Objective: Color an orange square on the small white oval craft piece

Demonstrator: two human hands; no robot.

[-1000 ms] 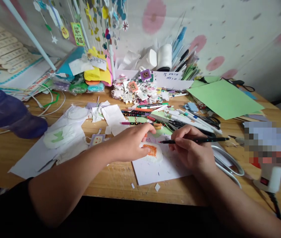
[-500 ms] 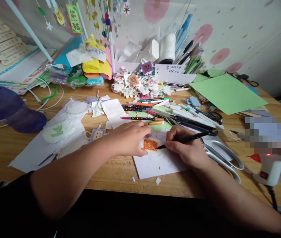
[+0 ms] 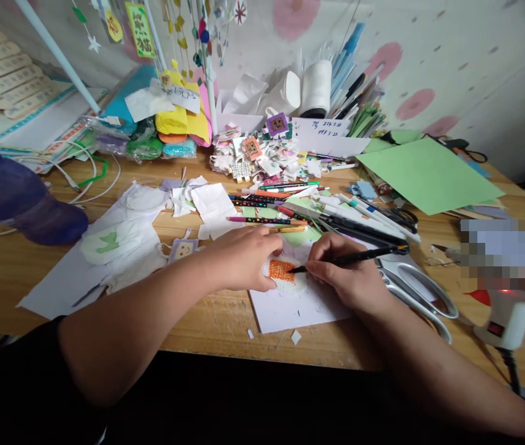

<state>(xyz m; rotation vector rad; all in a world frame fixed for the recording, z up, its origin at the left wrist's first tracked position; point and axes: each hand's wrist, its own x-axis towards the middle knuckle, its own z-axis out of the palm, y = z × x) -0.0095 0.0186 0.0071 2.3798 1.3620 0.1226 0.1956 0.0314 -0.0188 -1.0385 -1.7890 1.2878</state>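
Observation:
A small white textured piece with an orange square [image 3: 282,271] lies on white paper [image 3: 290,312]. My left hand [image 3: 246,256] grips the piece's left side, thumb below and fingers above, pressing it on the paper. Between the thumb and fingers of my right hand [image 3: 348,272] is a black marker pen [image 3: 359,255], closed on it in a writing grip. The pen's dark tip touches or hovers just over the right part of the orange square; I cannot tell which. Parts of the piece's edge are hidden under my left fingers.
Large scissors [image 3: 417,290] lie right of my right hand. Several marker pens [image 3: 266,220] are strewn behind my hands. A hot glue gun [image 3: 507,315] stands at the right. On the left are a purple bottle [image 3: 25,198] and paper scraps. Green card [image 3: 429,176] lies back right.
The pen tip has moved slightly up and left over the orange square. My left hand keeps its hold on the piece. The whole view has shifted a little.

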